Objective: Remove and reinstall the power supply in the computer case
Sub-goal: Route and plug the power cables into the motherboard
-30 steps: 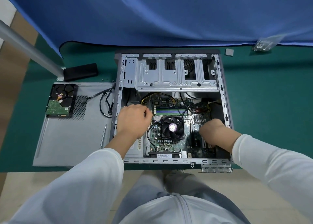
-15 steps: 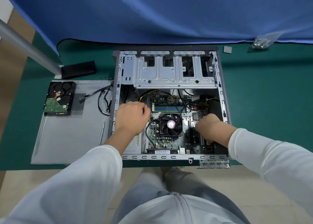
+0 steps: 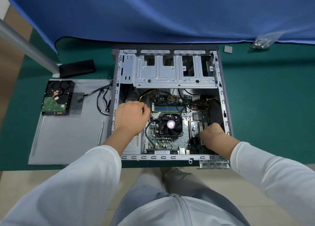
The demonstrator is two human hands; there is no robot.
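The open computer case (image 3: 163,157) lies flat on the green table. Its grey power supply (image 3: 131,149) sits in the lower left corner, mostly hidden under my left forearm. My left hand (image 3: 131,118) hovers over it with fingers curled, pinching the yellow and black power cable (image 3: 144,95) beside the memory slots. My right hand (image 3: 213,135) is low in the case's lower right corner on the motherboard, knuckles up and fingers tucked out of sight. The CPU fan (image 3: 170,124) sits between my hands.
The removed side panel (image 3: 68,140) lies left of the case with a hard drive (image 3: 57,97), loose black cables (image 3: 102,103) and a screwdriver (image 3: 100,133) on it. A black block (image 3: 76,68), a screw bag (image 3: 262,41) and a blue cloth (image 3: 153,12) lie behind.
Both hands stay in nearly the same spots inside the case; my right hand has shifted slightly toward the case's near edge. The view has moved a little.
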